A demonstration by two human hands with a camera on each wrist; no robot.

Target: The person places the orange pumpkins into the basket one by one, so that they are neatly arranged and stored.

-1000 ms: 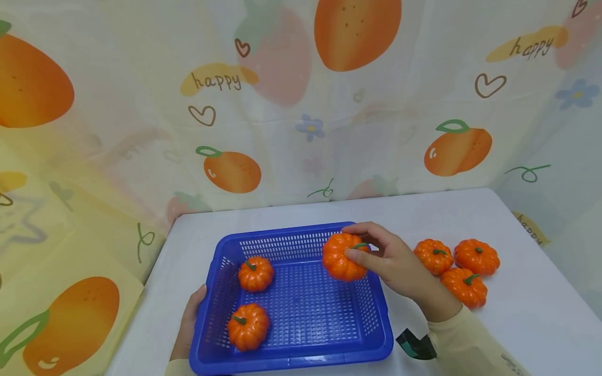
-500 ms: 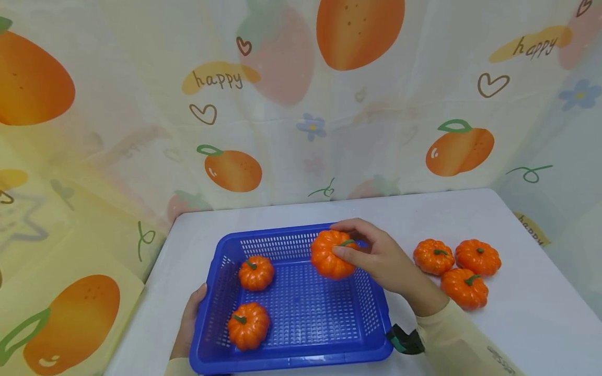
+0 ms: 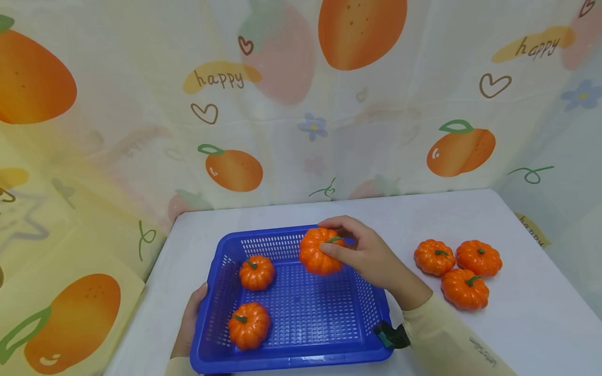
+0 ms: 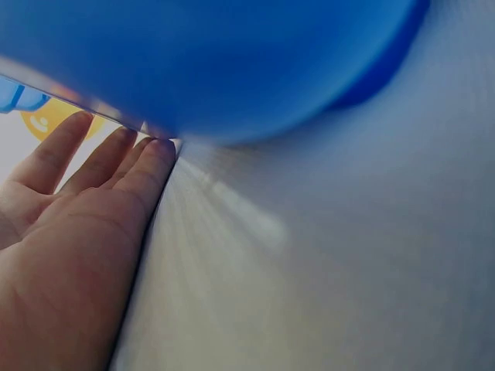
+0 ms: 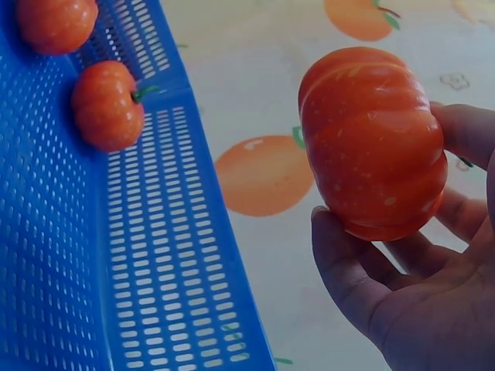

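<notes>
With thumb and fingers, my right hand [image 3: 369, 256] grips an orange toy pumpkin [image 3: 319, 255] with a green stem, raised over the right back part of a blue plastic basket [image 3: 291, 361]. The right wrist view shows the same pumpkin [image 5: 371, 147] between thumb and fingers, apart from the basket wall [image 5: 174, 255]. Two smaller-looking pumpkins lie inside, at the left: one behind [image 3: 256, 272], one in front [image 3: 249, 326]. My left hand [image 3: 189, 319] touches the basket's left outer side; its fingers [image 4: 147, 174] look fairly straight in the left wrist view.
On the white table [image 3: 527, 324], three more toy pumpkins [image 3: 464, 289] sit close together right of the basket. A fruit-printed cloth [image 3: 376, 120] hangs behind the table. A black strap piece [image 3: 391, 335] is at my right sleeve, by the basket's front right corner.
My right hand has moved left with the pumpkin, further over the basket. The left hand, the basket and the other pumpkins stay where they were.
</notes>
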